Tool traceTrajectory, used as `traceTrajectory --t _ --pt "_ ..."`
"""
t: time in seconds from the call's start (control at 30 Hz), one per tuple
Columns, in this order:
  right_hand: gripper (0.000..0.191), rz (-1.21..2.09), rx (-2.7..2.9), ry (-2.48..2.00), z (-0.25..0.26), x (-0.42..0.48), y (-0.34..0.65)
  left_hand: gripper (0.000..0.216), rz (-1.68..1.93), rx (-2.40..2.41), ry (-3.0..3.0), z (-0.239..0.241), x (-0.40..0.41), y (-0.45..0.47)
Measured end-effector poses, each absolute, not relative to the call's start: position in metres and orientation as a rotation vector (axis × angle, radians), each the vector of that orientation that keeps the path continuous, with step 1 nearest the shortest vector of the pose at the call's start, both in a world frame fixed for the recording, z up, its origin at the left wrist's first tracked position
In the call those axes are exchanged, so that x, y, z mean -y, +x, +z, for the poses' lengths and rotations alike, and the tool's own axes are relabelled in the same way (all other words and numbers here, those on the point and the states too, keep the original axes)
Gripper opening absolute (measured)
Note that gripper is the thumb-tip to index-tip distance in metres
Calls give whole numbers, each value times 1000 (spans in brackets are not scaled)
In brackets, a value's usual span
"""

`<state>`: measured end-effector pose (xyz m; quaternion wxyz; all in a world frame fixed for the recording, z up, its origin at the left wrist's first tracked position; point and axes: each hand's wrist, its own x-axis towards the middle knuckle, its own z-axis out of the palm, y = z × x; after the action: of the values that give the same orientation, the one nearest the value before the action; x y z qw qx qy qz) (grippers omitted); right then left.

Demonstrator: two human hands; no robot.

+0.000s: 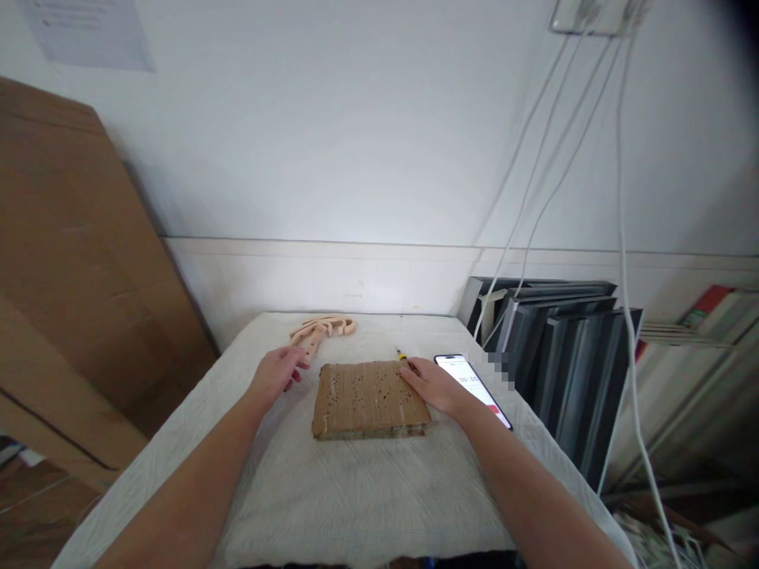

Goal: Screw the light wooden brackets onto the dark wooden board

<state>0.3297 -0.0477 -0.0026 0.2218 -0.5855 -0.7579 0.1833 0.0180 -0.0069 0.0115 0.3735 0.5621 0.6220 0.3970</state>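
A thick block of corrugated cardboard [368, 399], peppered with small dark holes, lies flat on the cloth-covered table in front of me. At its far right corner, my right hand [436, 385] is closed around a slim pointed tool, seemingly an awl [402, 356], with yellow and black on it and its thin tip pointing away. The thumb of that hand rests by the cardboard's edge. To the left of the block, my left hand [277, 375] has curled fingers at the near end of a pale leather strap [315, 341], which has holes and lies looped behind.
A phone [471, 387] with a timer on its screen lies right of my right hand. Dark flat panels [551, 348] lean against the wall beyond the table's right edge. White cables [621, 197] hang there. A large cardboard box [77, 237] stands at left.
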Motion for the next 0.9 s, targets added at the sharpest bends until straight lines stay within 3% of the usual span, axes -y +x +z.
traceTrajectory --t 0.17,0.33,0.47,0.67,0.9 --pt "40 506 2096 -1614 -4 47 330 51 978 -1559 1541 10 6 18" --pt "39 503 2097 -1611 -7 45 331 54 836 -1905 1970 0 0 13" --pt "39 496 2101 -1602 -8 44 331 45 805 -1958 2128 -1 0 12" --pt "37 500 2098 -1617 -8 44 332 40 1094 -1858 2087 11 11 15" --pt "38 495 2107 -1607 -4 47 330 25 1530 -1286 1490 16 17 21"
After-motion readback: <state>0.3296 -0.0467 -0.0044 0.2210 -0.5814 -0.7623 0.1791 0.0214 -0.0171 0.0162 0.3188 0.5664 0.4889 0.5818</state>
